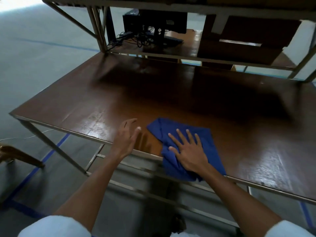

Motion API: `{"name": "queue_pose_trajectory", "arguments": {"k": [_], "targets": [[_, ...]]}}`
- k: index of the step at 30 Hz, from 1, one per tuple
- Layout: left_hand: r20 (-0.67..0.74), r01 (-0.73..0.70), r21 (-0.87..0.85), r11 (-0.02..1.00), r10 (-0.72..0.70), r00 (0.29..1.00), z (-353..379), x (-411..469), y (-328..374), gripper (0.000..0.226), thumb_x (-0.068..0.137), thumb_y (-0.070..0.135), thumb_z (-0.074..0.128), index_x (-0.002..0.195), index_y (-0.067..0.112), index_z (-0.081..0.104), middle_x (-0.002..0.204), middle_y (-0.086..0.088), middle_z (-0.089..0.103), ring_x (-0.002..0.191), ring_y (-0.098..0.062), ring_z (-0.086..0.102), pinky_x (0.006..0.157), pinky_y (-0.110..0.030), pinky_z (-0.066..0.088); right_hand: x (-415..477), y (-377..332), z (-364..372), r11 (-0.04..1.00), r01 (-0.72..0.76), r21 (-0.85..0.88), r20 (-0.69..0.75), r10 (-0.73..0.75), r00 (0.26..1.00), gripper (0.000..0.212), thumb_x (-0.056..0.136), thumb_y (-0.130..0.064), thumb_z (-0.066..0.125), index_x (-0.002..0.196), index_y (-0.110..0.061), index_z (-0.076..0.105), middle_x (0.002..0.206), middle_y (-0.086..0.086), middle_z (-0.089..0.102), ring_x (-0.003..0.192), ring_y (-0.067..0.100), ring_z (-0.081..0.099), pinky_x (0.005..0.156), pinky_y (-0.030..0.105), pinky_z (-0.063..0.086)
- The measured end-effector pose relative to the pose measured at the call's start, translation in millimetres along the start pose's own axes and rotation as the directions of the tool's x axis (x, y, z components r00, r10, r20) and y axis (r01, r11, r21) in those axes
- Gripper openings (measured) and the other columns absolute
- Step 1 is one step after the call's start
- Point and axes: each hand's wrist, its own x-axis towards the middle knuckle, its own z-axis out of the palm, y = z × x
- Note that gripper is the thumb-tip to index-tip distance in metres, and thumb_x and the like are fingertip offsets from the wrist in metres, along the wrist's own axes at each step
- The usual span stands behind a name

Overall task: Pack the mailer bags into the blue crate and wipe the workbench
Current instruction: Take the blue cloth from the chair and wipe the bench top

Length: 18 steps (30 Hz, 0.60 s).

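Since no mailer bags or blue crate show anywhere in view, the packing looks finished — wiping is what remains. The right hand (pixel 189 151) presses flat, fingers spread, on a blue cloth (pixel 181 132) at the near edge of the bench (pixel 171 94). The left hand (pixel 127 136) hovers open beside it, grip empty — most of the top looks yet to cover.

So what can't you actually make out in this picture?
- Blue crate and mailer bags: not in the head view.
- Dark equipment with cables on the far brown table: too dim to identify.
- Blue wiping cloth: partly covered by the flat right hand.
- Left hand: motion-blurred.
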Motion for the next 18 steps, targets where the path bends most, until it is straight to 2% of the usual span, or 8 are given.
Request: {"name": "queue_pose_trajectory", "arguments": {"k": [3, 5, 8, 9, 13, 14, 16, 18], "targets": [[0.188, -0.071, 0.193, 0.979, 0.034, 0.982, 25, 4, -2, 0.061, 0.103, 0.055, 0.034, 0.153, 0.021, 0.036, 0.159, -0.005, 0.035, 0.148, -0.025, 0.03, 0.12, -0.047, 0.028, -27, 9, -1, 0.991, 0.137, -0.008, 0.025, -0.137, 0.99, 0.055, 0.1, -0.069, 0.004, 0.15, -0.056, -0.014, 0.164, -0.016, -0.015, 0.151, 0.02, -0.02, 0.122, 0.05, -0.011], [0.26, -0.109, 0.346, 0.932, 0.017, 0.965, 35, 0, -10, 0.083, 0.097, 0.071, 0.01, 0.159, 0.019, 0.024, 0.168, -0.003, 0.02, 0.155, -0.022, 0.012, 0.125, -0.046, 0.013, -30, 39, -3, 1.0, 0.017, -0.016, 0.007, -0.017, 1.0, 0.056, 0.099, -0.069, 0.004, 0.151, -0.055, -0.012, 0.164, -0.016, -0.015, 0.153, 0.021, -0.017, 0.123, 0.05, -0.008], [0.255, -0.154, 0.454, 0.877, 0.037, 0.966, 43, -2, -18, 0.099, 0.086, 0.078, -0.015, 0.161, 0.023, 0.019, 0.169, 0.001, 0.013, 0.156, -0.019, 0.007, 0.126, -0.045, 0.009, -29, 61, -6, 0.969, -0.246, -0.007, -0.012, 0.246, 0.969, 0.059, 0.098, -0.069, 0.004, 0.153, -0.051, -0.011, 0.165, -0.012, -0.015, 0.153, 0.025, -0.014, 0.122, 0.054, -0.007], [0.254, -0.156, 0.46, 0.874, 0.039, 0.966, 44, -2, -18, 0.097, 0.087, 0.077, -0.014, 0.161, 0.024, 0.019, 0.169, 0.001, 0.013, 0.156, -0.019, 0.007, 0.126, -0.045, 0.009, -31, 54, -4, 0.971, -0.237, -0.016, -0.019, 0.236, 0.971, 0.059, 0.099, -0.068, 0.005, 0.153, -0.051, -0.011, 0.165, -0.011, -0.014, 0.153, 0.026, -0.014, 0.122, 0.055, -0.006], [0.258, -0.151, 0.461, 0.875, 0.03, 0.966, 45, -1, -19, 0.088, 0.093, 0.074, -0.007, 0.161, 0.025, 0.018, 0.169, 0.002, 0.013, 0.156, -0.018, 0.007, 0.126, -0.045, 0.009, -56, 30, -6, 0.999, 0.047, -0.006, 0.0, -0.047, 0.999, 0.057, 0.099, -0.07, 0.012, 0.15, -0.057, -0.01, 0.166, -0.015, -0.011, 0.152, 0.019, -0.012, 0.123, 0.048, -0.004], [0.264, -0.153, 0.464, 0.873, 0.029, 0.964, 45, -1, -19, 0.088, 0.092, 0.074, -0.007, 0.161, 0.025, 0.017, 0.169, 0.002, 0.012, 0.156, -0.018, 0.006, 0.126, -0.045, 0.009, -53, 43, -9, 0.999, 0.05, -0.009, 0.009, -0.05, 0.999, 0.058, 0.098, -0.073, 0.013, 0.15, -0.059, -0.009, 0.166, -0.015, -0.01, 0.153, 0.019, -0.008, 0.123, 0.048, -0.001], [0.271, -0.15, 0.473, 0.868, 0.019, 0.962, 43, -3, -17, 0.089, 0.092, 0.075, -0.009, 0.161, 0.026, 0.016, 0.17, 0.003, 0.011, 0.156, -0.018, 0.005, 0.126, -0.045, 0.009, -35, 78, -13, 0.994, -0.102, -0.042, -0.024, 0.101, 0.995, 0.061, 0.094, -0.077, 0.011, 0.15, -0.059, -0.008, 0.167, -0.013, -0.005, 0.154, 0.025, 0.004, 0.12, 0.051, 0.01], [0.276, -0.145, 0.479, 0.866, 0.009, 0.961, 43, -3, -13, 0.085, 0.093, 0.072, -0.006, 0.161, 0.025, 0.015, 0.17, 0.002, 0.011, 0.156, -0.019, 0.004, 0.126, -0.046, 0.008, -15, 100, -19, 0.942, -0.32, -0.098, -0.042, 0.317, 0.947, 0.063, 0.094, -0.069, 0.014, 0.15, -0.055, -0.011, 0.168, -0.006, -0.001, 0.151, 0.033, 0.013, 0.116, 0.056, 0.019]]}}
